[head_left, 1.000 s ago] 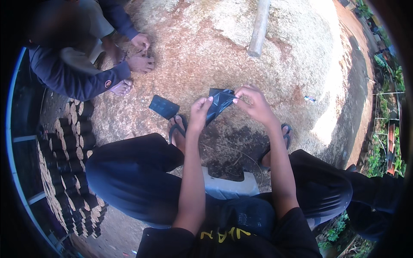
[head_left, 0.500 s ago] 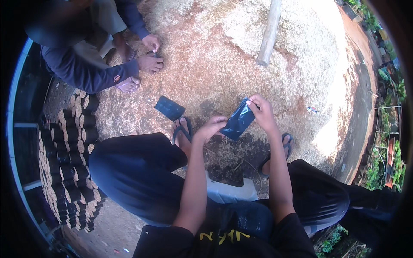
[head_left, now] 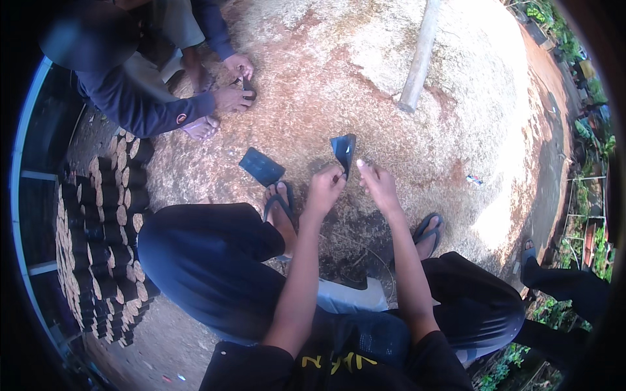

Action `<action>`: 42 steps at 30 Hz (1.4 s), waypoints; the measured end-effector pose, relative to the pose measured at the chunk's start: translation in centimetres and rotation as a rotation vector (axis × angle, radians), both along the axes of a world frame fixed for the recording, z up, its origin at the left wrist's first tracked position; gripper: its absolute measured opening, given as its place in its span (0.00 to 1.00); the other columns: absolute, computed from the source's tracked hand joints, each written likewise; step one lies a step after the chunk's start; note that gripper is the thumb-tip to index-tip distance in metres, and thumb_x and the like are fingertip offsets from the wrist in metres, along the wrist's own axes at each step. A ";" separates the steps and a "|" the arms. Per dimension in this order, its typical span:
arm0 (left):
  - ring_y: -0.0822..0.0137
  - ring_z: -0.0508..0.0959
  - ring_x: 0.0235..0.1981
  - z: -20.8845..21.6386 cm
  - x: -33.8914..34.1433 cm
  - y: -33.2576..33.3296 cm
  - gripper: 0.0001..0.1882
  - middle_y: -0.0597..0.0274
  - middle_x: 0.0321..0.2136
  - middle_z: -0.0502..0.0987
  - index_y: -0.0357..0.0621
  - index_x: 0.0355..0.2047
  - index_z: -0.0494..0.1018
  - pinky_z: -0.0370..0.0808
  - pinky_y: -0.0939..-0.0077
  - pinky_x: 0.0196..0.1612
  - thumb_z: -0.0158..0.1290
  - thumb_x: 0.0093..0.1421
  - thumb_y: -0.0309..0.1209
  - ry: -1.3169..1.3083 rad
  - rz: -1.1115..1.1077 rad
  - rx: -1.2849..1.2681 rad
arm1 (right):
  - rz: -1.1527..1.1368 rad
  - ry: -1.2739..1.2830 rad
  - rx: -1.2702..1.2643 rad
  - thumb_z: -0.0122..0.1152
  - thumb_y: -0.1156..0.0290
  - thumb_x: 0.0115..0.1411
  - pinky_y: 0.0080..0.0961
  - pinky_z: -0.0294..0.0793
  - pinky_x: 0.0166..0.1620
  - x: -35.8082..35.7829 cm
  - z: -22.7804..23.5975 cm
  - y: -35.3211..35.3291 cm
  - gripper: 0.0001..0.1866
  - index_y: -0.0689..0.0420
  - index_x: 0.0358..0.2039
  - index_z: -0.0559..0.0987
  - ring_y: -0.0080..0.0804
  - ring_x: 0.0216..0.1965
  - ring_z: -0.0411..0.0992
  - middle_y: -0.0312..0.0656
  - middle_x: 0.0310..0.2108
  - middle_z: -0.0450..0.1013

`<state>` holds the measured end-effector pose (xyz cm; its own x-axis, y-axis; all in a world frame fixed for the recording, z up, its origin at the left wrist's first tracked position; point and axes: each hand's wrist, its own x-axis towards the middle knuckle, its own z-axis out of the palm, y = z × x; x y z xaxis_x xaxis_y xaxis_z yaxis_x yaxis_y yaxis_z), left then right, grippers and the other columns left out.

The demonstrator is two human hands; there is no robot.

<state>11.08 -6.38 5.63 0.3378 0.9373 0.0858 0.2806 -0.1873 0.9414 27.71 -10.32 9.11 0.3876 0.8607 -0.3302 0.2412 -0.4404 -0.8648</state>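
A small black plastic bag (head_left: 343,151) hangs from my left hand (head_left: 325,188), pinched at its near end and folded narrow, its wider end pointing away from me. Close on its right is my right hand (head_left: 378,186), fingers curled in and thumb pressed over them. A gap shows between this hand and the bag, and whatever it may hold is hidden. Flat on the ground by my left foot lies a second black plastic bag (head_left: 262,167).
Stacked at the left are several filled black bags (head_left: 124,195) with brown tops. A co-worker (head_left: 150,98) crouches at the far left, handling a small dark thing. A wooden pole (head_left: 419,58) lies at the far side. Another person's leg (head_left: 561,280) shows at right.
My right hand has come off the bag's far corner and moved down and left. The bag, spread between both hands before, is now narrow and held by my left hand.
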 end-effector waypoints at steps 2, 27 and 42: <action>0.57 0.75 0.24 0.4 0.1 -0.1 0.07 0.51 0.24 0.73 0.35 0.27 0.71 0.70 0.64 0.30 0.58 0.58 0.25 0.022 -0.002 0.126 | 0.060 -0.060 -0.003 0.64 0.55 0.63 0.32 0.72 0.33 -0.8 -0.3 0.0 0.20 0.62 0.28 0.77 0.32 0.25 0.73 0.43 0.23 0.74; 0.53 0.74 0.24 0.6 1.0 -0.3 0.10 0.46 0.22 0.75 0.33 0.34 0.74 0.70 0.61 0.30 0.54 0.65 0.31 -0.002 0.101 -0.087 | 0.103 -0.183 0.134 0.62 0.62 0.61 0.35 0.70 0.32 -0.4 -1.6 -0.1 0.14 0.62 0.31 0.79 0.41 0.24 0.73 0.52 0.23 0.74; 0.53 0.76 0.23 1.9 0.9 0.3 0.13 0.45 0.23 0.76 0.32 0.29 0.72 0.71 0.59 0.30 0.57 0.63 0.32 -0.004 0.243 -0.113 | 0.203 -0.069 0.106 0.60 0.63 0.64 0.29 0.71 0.30 -2.0 -0.1 0.2 0.15 0.64 0.30 0.80 0.30 0.23 0.75 0.44 0.22 0.77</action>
<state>11.99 -6.06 7.51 0.1019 0.9945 -0.0231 0.3006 -0.0086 0.9537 25.68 -10.13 8.98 0.2213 0.9517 -0.2129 0.3759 -0.2847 -0.8818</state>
